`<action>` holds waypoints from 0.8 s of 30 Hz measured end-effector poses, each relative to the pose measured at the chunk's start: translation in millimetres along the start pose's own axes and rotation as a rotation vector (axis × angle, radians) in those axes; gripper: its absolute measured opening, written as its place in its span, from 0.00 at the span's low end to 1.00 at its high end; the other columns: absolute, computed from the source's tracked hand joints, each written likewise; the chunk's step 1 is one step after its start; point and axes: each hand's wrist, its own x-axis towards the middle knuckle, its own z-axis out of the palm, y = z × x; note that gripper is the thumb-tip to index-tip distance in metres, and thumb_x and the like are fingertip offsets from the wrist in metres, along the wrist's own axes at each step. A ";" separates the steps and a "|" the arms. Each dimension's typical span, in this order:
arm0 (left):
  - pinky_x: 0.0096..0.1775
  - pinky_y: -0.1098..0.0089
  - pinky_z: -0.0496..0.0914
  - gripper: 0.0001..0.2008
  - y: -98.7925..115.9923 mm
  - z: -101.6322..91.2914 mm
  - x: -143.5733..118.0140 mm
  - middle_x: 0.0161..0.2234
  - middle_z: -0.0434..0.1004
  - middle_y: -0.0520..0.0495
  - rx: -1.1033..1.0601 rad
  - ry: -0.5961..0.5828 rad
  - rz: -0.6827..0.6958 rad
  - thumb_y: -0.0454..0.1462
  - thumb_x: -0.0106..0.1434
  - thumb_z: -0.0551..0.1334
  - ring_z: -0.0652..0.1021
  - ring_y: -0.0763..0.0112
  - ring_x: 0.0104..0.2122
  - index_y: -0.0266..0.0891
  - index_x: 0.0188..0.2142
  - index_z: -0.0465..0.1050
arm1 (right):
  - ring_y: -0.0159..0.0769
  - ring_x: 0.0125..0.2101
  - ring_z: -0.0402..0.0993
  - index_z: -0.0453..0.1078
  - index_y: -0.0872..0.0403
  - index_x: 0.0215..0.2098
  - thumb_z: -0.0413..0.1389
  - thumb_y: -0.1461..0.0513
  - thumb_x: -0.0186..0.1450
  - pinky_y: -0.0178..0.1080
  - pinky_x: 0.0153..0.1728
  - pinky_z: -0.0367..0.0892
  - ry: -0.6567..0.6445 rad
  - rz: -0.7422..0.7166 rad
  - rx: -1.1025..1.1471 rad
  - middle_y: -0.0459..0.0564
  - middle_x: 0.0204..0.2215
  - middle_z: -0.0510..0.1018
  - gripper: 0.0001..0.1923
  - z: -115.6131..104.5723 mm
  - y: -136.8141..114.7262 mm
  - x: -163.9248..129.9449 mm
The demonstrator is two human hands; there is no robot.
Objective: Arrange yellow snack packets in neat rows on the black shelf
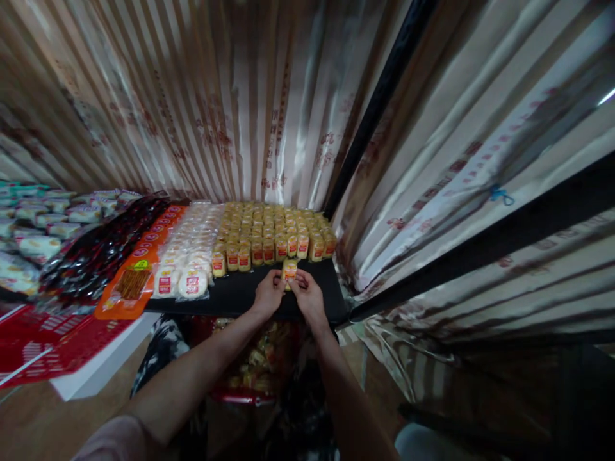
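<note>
Between my two hands I hold a small yellow snack packet (289,270) with a red and white label, just above the front part of the black shelf (240,291). My left hand (269,292) grips its left side with closed fingers. On its right side, my right hand (307,293) pinches it too. Right behind the packet stand rows of the same yellow snack packets (257,250), upright and close together. To their left lie white round wrapped crackers (192,282) in clear wrappers with red labels.
Farther left lie an orange snack bag (129,288), dark shiny packs (96,256) and white packets (38,246). Below the shelf is a red basket (245,398) of yellow packets. A red crate (62,346) stands at left. Striped curtains (240,115) and a black pole (375,109) rise behind.
</note>
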 end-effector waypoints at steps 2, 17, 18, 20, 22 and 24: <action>0.32 0.76 0.68 0.09 5.4 14.4 11.3 0.25 0.71 0.54 0.027 0.007 -0.025 0.35 0.57 0.60 0.73 0.76 0.25 0.42 0.40 0.71 | 0.37 0.37 0.73 0.66 0.56 0.43 0.56 0.56 0.55 0.41 0.41 0.70 0.040 -0.027 -0.055 0.54 0.37 0.76 0.19 -5.1 2.0 8.7; 0.51 0.64 0.65 0.18 18.2 61.5 51.7 0.48 0.70 0.40 0.353 0.154 0.150 0.32 0.61 0.52 0.71 0.62 0.48 0.37 0.49 0.69 | 0.38 0.36 0.72 0.66 0.58 0.49 0.48 0.57 0.61 0.41 0.39 0.68 0.177 -0.196 -0.492 0.58 0.41 0.74 0.20 -17.3 15.3 61.0; 0.51 0.64 0.64 0.18 17.0 63.2 52.3 0.48 0.70 0.40 0.344 0.168 0.151 0.31 0.61 0.52 0.71 0.62 0.48 0.37 0.49 0.69 | 0.39 0.36 0.71 0.65 0.58 0.48 0.48 0.57 0.61 0.41 0.39 0.68 0.180 -0.199 -0.485 0.57 0.40 0.74 0.20 -16.8 17.2 61.5; 0.52 0.65 0.64 0.18 15.8 66.1 52.7 0.48 0.69 0.38 0.337 0.193 0.140 0.31 0.61 0.51 0.71 0.62 0.48 0.35 0.50 0.68 | 0.38 0.35 0.71 0.64 0.57 0.46 0.48 0.57 0.61 0.41 0.39 0.68 0.198 -0.205 -0.465 0.57 0.39 0.74 0.18 -15.8 20.4 61.4; 0.52 0.65 0.63 0.19 15.8 68.0 52.8 0.49 0.68 0.36 0.339 0.205 0.130 0.32 0.61 0.51 0.70 0.61 0.48 0.33 0.51 0.68 | 0.38 0.35 0.71 0.63 0.56 0.44 0.48 0.57 0.61 0.41 0.38 0.68 0.227 -0.220 -0.459 0.56 0.38 0.73 0.15 -14.9 23.0 60.7; 0.53 0.65 0.63 0.19 16.0 69.0 53.2 0.48 0.69 0.37 0.334 0.202 0.133 0.32 0.61 0.51 0.70 0.61 0.48 0.33 0.51 0.68 | 0.38 0.35 0.70 0.62 0.55 0.41 0.48 0.58 0.62 0.41 0.38 0.67 0.253 -0.252 -0.468 0.55 0.37 0.72 0.12 -14.3 24.6 59.9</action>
